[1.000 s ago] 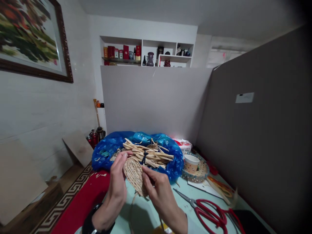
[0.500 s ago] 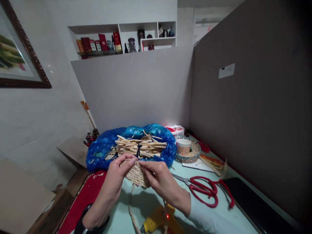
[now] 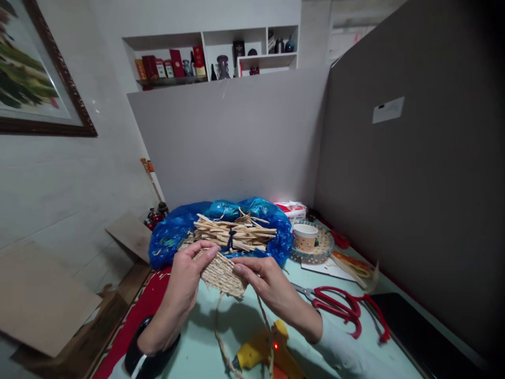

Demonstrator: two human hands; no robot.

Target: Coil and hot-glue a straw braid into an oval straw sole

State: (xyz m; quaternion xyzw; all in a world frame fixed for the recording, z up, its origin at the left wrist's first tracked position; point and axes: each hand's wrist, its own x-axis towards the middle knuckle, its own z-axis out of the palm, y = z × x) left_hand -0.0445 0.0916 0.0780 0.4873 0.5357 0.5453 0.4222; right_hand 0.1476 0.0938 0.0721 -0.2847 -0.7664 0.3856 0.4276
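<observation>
Between my two hands is a small flat piece of coiled straw cord (image 3: 224,275), its rows running slantwise. My left hand (image 3: 193,268) pinches its upper left corner between thumb and fingers. At the right edge, my right hand (image 3: 268,279) grips it with thumb and forefinger. A loose tail of twisted cord (image 3: 219,331) hangs from the piece in a loop over the table. Below the hands lies a yellow glue gun (image 3: 256,351) with a red light lit, partly behind the cord.
Behind my hands, a blue plastic bag (image 3: 173,231) holds a tied bundle of dried straw (image 3: 236,231). To the right are a paper cup (image 3: 305,238) on a woven tray (image 3: 324,247), red-handled scissors (image 3: 335,300) and a black flat object (image 3: 418,331). Grey panels (image 3: 236,142) stand behind and at right.
My right hand has shifted right and its grip sits lower on the piece's edge, exposing more of the woven face. The view has swung slightly left, so the surroundings appear further right.
</observation>
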